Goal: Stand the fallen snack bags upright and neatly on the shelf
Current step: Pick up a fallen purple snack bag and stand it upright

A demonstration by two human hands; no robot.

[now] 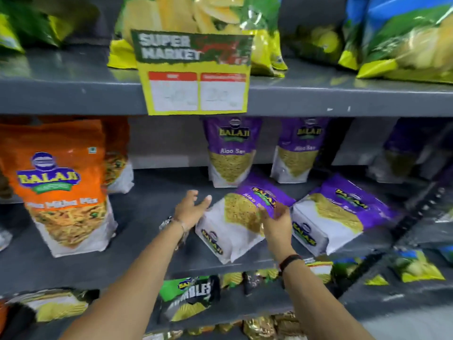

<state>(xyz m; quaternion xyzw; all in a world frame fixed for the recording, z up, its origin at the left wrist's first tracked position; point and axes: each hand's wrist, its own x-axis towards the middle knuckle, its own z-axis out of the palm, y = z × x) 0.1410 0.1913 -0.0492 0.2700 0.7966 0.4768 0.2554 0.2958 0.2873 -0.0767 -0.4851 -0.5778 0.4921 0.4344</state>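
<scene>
A: Where are the fallen bags?

B: Two glossy purple-and-white snack pouches lie flat, side by side, on the grey metal shelf: the nearer fallen pouch and the second fallen pouch.

A: And the hands?

B: The left hand, fingers spread apart, touches the nearer pouch's left edge. The right hand rests on its front, fingers loosely apart, gripping nothing. Two purple pouches stand upright behind.

Both forearms are bare, the left hand wearing a silvery watch and thin bangle at the wrist, the right hand a black band with red edging
</scene>
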